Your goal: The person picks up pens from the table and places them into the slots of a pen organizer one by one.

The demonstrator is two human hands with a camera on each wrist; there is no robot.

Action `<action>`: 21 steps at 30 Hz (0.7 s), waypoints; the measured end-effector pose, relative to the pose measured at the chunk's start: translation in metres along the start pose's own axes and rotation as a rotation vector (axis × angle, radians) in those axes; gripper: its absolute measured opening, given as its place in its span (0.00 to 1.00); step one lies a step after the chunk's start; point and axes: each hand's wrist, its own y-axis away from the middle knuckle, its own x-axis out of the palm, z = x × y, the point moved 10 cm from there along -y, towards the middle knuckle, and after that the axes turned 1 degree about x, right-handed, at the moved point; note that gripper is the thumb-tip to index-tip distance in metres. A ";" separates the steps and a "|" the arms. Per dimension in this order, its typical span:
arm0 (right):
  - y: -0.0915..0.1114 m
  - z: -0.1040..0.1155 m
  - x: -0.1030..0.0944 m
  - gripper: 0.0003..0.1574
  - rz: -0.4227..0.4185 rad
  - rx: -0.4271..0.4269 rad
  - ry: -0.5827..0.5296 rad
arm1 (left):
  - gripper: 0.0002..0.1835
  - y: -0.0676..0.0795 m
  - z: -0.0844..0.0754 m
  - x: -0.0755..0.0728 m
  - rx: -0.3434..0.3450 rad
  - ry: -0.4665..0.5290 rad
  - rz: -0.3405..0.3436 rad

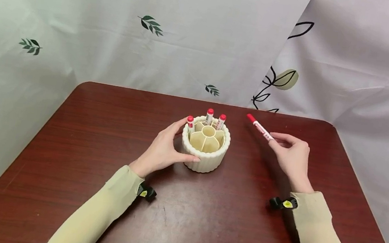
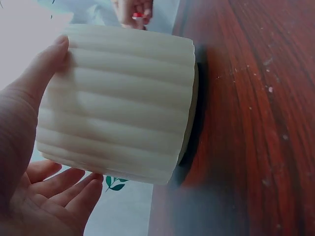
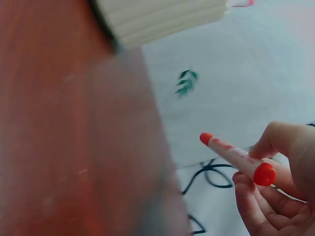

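Observation:
A round cream pen holder [image 1: 207, 164] with fluted sides and several compartments stands on the table. Around its left side my left hand [image 1: 162, 147] holds it, thumb along the front and the other fingers toward the back. In the left wrist view, the thumb lies against the ribbed wall [image 2: 118, 103]. Three red-capped markers, a left one [image 1: 190, 124], a back one [image 1: 209, 116] and a right one [image 1: 221, 122], stand upright in its rear compartments. Off to the right, my right hand [image 1: 293, 155] pinches a white marker [image 1: 261, 129] with red ends, raised above the table and pointing up-left.
The dark red wooden table [image 1: 179, 227] has rounded far corners. White cloth [image 1: 107, 51] printed with green leaves hangs behind it and along the sides. Black wrist straps [image 1: 147, 192] sit at both sleeve cuffs.

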 end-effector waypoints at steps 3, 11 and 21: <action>-0.001 0.007 -0.012 0.14 -0.047 0.014 -0.047 | 0.60 -0.002 0.001 0.003 -0.010 -0.044 0.005; -0.002 0.027 -0.033 0.13 -0.105 0.014 -0.340 | 0.60 -0.005 0.001 0.008 -0.041 -0.035 0.017; 0.006 0.063 -0.042 0.15 -0.096 -0.052 -0.655 | 0.60 -0.004 0.001 0.006 -0.044 -0.016 0.012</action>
